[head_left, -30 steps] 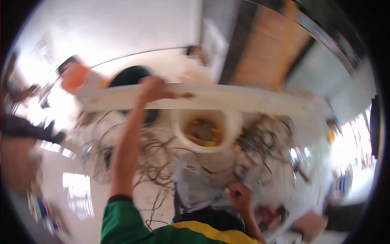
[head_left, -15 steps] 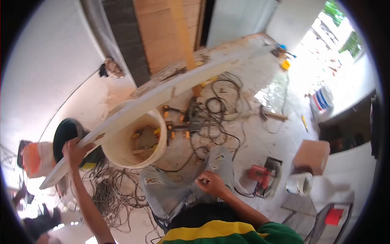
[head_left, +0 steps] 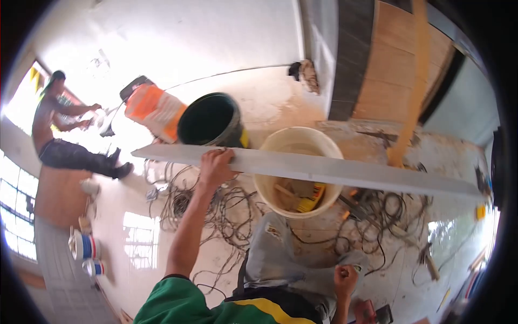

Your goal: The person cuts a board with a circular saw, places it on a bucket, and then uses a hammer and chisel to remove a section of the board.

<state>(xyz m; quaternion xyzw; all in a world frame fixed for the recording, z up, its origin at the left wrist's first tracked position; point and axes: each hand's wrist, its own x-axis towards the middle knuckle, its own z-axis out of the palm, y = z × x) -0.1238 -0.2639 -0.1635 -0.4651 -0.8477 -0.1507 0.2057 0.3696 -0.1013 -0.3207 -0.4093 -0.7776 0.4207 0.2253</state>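
The person wears a green top whose left sleeve ends in a narrow dark cuff; the arm beyond it is bare. A yellow band runs across the front of the top, bordered by a black panel. The legs are in loose, creased grey trousers with a small printed patch on one leg. The left hand and right hand are both bare.

Middle of the cream bucket behind the long plank
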